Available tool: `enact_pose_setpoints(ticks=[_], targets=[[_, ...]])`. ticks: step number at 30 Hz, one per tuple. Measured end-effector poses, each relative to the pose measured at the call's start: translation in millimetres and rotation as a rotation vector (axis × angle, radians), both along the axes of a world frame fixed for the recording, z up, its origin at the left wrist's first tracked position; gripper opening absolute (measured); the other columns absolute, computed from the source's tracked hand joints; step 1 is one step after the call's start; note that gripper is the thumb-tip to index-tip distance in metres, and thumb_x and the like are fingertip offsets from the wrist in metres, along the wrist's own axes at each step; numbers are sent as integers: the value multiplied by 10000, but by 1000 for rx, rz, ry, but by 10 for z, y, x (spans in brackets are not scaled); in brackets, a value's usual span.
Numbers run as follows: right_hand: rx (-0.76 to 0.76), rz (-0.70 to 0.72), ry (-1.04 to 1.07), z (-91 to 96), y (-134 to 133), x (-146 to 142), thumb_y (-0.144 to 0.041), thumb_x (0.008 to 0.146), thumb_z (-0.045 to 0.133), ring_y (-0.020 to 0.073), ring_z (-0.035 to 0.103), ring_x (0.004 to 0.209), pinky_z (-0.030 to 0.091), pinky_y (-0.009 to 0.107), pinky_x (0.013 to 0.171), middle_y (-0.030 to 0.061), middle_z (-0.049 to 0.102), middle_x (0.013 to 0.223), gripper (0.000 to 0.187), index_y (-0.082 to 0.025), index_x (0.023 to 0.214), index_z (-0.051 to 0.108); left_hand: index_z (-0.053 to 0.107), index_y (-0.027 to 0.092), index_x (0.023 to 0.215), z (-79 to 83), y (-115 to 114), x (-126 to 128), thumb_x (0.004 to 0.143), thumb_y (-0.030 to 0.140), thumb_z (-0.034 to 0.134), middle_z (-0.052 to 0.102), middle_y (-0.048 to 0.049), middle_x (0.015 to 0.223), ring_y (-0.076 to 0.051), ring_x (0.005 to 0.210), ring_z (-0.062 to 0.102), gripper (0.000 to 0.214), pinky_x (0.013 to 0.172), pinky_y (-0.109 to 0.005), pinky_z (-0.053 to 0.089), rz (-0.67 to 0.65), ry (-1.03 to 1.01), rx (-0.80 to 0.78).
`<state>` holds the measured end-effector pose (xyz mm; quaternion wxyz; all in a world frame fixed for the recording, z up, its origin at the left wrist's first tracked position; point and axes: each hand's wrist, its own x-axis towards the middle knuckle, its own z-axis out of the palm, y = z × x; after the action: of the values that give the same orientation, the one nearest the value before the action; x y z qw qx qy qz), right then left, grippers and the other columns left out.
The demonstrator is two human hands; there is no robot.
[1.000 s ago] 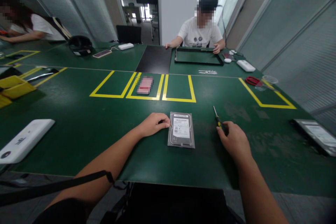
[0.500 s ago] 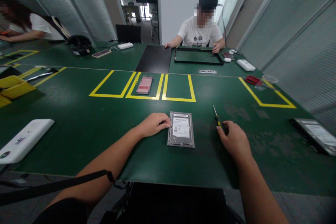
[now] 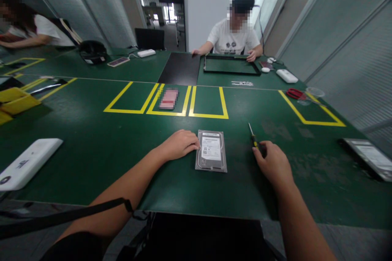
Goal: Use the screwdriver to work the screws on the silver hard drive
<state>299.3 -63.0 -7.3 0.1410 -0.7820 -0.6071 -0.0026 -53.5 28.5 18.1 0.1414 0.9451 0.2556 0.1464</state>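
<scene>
A silver hard drive (image 3: 211, 151) with a white label lies flat on the green table (image 3: 92, 147) in front of me. My left hand (image 3: 179, 144) rests on the table with curled fingers, its fingertips against the drive's left edge. My right hand (image 3: 273, 163) is closed around the handle of a small screwdriver (image 3: 252, 134), whose shaft points away from me, to the right of the drive.
Yellow tape boxes (image 3: 167, 100) mark the table beyond the drive; one holds a pink item (image 3: 169, 98). A white device (image 3: 26, 163) lies at left, a flat framed panel (image 3: 367, 155) at right, yellow bins (image 3: 15, 101) far left. A person opposite holds a black frame (image 3: 231, 66); another person sits far left.
</scene>
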Motion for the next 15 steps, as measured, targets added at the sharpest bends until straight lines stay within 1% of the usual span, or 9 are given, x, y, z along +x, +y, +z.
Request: enact_pose_setpoints(ticks=[7,11,15], targets=[[-25,-19,-18,-14,6,2,-471,963,542,240,581,971,440,343,809,83,620,1066,364,-162,1152,583,679,203,921,125,-38,44,1000,284,533,714,-10,914,-167,856,631,184,772,-308,384,17,86,62],[-40,-23,-48,-3,14,-11,-476,973,525,244,578,1005,447,346,820,95,617,1089,385,-150,1166,592,686,216,916,129,-39,50,983,278,553,717,3,903,-168,844,638,161,750,-301,382,34,112,61],[-72,-25,-55,15,23,-26,-470,980,518,241,580,1008,452,347,822,101,616,1098,385,-143,1166,598,700,217,935,118,-37,45,974,275,548,722,-16,923,-169,857,648,167,762,-293,406,52,96,32]])
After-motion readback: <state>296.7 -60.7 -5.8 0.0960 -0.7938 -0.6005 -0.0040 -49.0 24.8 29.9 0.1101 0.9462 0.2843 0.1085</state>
